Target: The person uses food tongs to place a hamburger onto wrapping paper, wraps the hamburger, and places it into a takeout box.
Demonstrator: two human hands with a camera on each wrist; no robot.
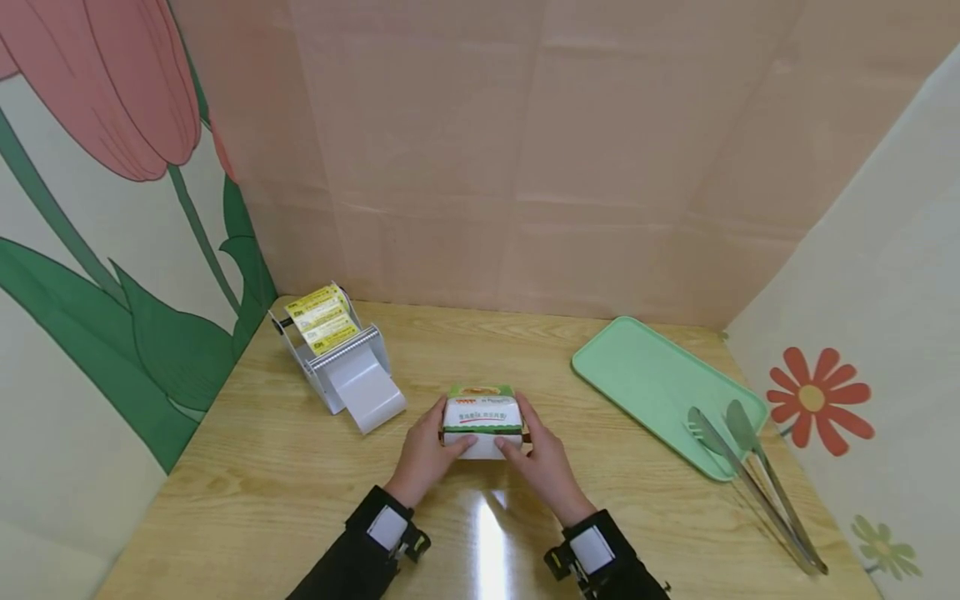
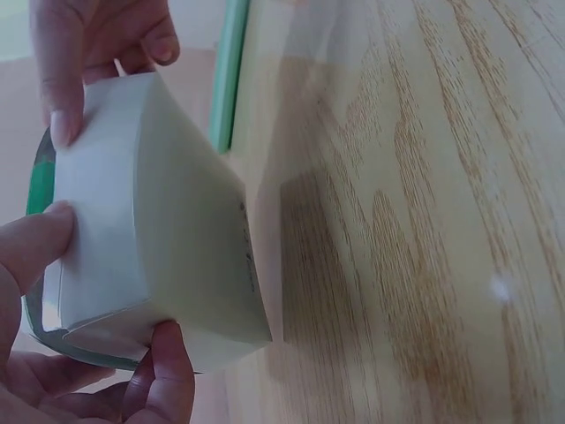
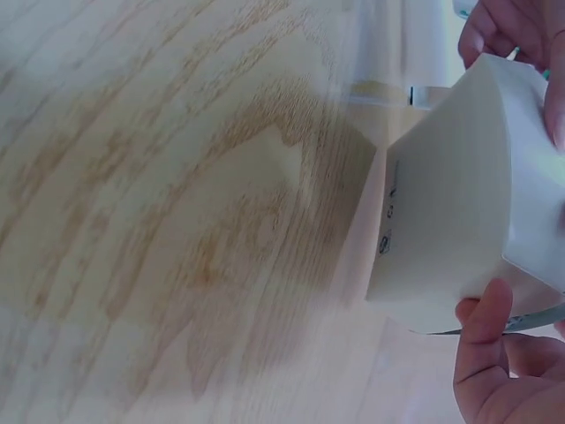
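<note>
A small white and green printed paper food box (image 1: 483, 414) is between both hands near the middle of the table. My left hand (image 1: 427, 448) grips its left side, the thumb on the white front face and fingers curled along the side. On the right side my right hand (image 1: 546, 462) holds it the same way. In the left wrist view, the plain pale underside of the box (image 2: 190, 212) is tilted and seems slightly raised, with a dark reflection on the wood beside it. Faint dark print shows on this face in the right wrist view. The lid's top is partly seen.
A grey-white dispenser (image 1: 318, 385) with yellow and white printed labels (image 1: 322, 319) stands at the back left, its pale strip hanging forward. At the right lies a mint green tray (image 1: 637, 367). Metal tongs (image 1: 776, 504) rest on its near right end and over the table.
</note>
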